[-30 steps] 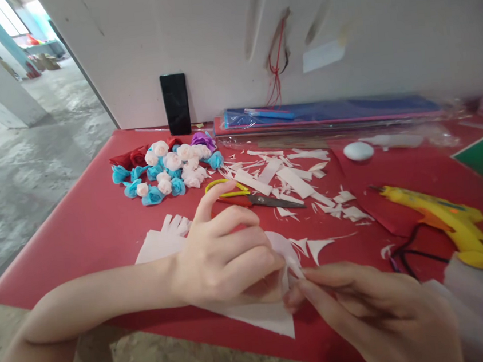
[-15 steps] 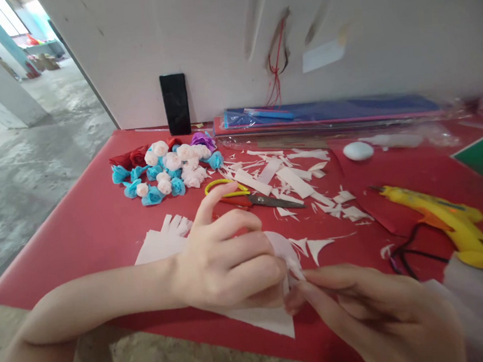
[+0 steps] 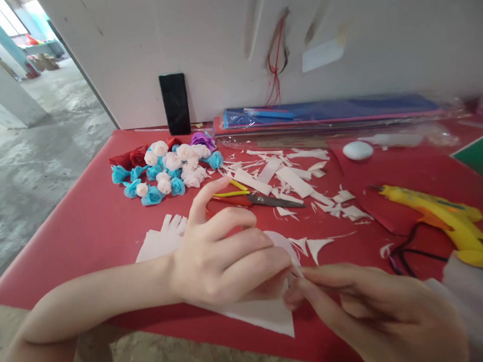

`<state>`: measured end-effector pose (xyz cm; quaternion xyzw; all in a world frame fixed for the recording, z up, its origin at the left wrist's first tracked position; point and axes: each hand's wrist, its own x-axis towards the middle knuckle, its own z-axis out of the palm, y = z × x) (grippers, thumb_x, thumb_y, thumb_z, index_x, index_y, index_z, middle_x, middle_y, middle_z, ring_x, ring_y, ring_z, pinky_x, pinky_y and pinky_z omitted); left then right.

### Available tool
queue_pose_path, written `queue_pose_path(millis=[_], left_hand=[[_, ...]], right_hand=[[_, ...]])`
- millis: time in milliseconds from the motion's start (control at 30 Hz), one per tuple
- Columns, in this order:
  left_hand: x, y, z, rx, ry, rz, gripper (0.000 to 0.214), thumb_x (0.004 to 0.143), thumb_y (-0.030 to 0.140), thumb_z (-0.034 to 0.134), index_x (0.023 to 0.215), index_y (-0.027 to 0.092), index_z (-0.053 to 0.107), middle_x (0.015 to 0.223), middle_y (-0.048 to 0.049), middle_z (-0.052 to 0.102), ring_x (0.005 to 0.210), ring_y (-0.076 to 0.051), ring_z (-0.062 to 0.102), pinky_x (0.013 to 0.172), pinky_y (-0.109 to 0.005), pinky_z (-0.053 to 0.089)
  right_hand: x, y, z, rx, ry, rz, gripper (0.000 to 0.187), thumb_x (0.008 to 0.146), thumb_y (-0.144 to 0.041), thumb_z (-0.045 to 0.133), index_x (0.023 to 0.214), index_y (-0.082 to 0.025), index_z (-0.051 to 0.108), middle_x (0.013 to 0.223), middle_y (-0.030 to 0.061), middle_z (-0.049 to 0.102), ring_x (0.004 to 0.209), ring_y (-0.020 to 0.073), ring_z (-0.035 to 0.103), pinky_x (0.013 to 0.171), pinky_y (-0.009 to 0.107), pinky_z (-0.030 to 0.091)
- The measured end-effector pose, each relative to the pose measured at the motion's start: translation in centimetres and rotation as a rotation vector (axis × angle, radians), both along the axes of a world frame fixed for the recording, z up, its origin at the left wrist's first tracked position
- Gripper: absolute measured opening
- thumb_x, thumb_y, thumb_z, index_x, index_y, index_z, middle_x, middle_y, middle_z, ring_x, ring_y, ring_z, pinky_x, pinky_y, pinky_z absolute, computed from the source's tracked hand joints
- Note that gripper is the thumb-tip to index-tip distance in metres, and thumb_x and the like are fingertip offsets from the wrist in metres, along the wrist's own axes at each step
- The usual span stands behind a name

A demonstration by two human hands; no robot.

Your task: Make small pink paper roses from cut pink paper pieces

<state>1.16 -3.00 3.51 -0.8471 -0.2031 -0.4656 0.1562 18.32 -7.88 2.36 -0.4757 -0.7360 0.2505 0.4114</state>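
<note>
A small pale paper piece [image 3: 296,271] is pinched between both hands over the front of the red-covered table. My left hand [image 3: 227,257] holds it at the fingertips, its index finger raised and crooked, the other fingers curled. From the right, my right hand [image 3: 380,310] grips the same piece between thumb and forefinger; most of the piece is hidden by fingers. Under my left hand lies a white paper sheet [image 3: 157,244] with a fringed edge. Just beyond it, scissors [image 3: 269,200] with yellow and red handles rest on the table, partly covered by my raised finger.
White paper scraps [image 3: 296,182] are scattered behind the scissors. Paper roses [image 3: 173,162] in blue, pink, red and purple cluster at the left. A yellow glue gun [image 3: 438,212] with a dark cord lies right. A black phone [image 3: 175,104] leans on the wall beside wrapped sheets [image 3: 337,110].
My left hand's fingers have shifted slightly, its fingertips moving right toward my right hand. The raised index finger has moved a little left, uncovering less of the scissors' yellow loop.
</note>
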Motion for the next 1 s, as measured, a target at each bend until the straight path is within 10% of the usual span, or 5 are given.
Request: queue_pose_path(millis=[233, 667, 1000], left_hand=[[-0.2, -0.1, -0.4, 0.03, 0.041, -0.013, 0.009, 0.073, 0.016, 0.054, 0.066, 0.017, 0.058, 0.05, 0.0066, 0.059, 0.056, -0.01, 0.05, 0.103, -0.041, 0.027], [0.0, -0.3, -0.5, -0.042, 0.039, -0.054, 0.008, 0.075, 0.012, 0.049, 0.07, 0.016, 0.054, 0.051, 0.0057, 0.058, 0.058, -0.01, 0.051, 0.101, -0.04, 0.03], [-0.3, 0.0, 0.9, -0.601, -0.052, -0.25, 0.01, 0.083, 0.019, 0.049, 0.08, 0.013, 0.057, 0.072, -0.0036, 0.066, 0.071, -0.012, 0.058, 0.082, -0.033, 0.042]], right_hand=[[0.2, -0.2, 0.0, 0.014, -0.053, 0.006, 0.012, 0.074, -0.015, 0.056, 0.071, -0.025, 0.061, 0.057, -0.0116, 0.068, 0.02, 0.0019, 0.039, 0.052, 0.016, 0.054], [0.1, -0.1, 0.4, -0.046, 0.006, 0.0, 0.014, 0.072, -0.013, 0.057, 0.069, -0.025, 0.062, 0.054, -0.0106, 0.067, 0.032, 0.0057, 0.056, 0.052, 0.013, 0.052], [0.1, -0.1, -0.2, -0.062, 0.182, -0.067, 0.009, 0.071, -0.02, 0.06, 0.068, -0.027, 0.063, 0.053, -0.0073, 0.067, 0.039, 0.0112, 0.06, 0.049, 0.019, 0.051]])
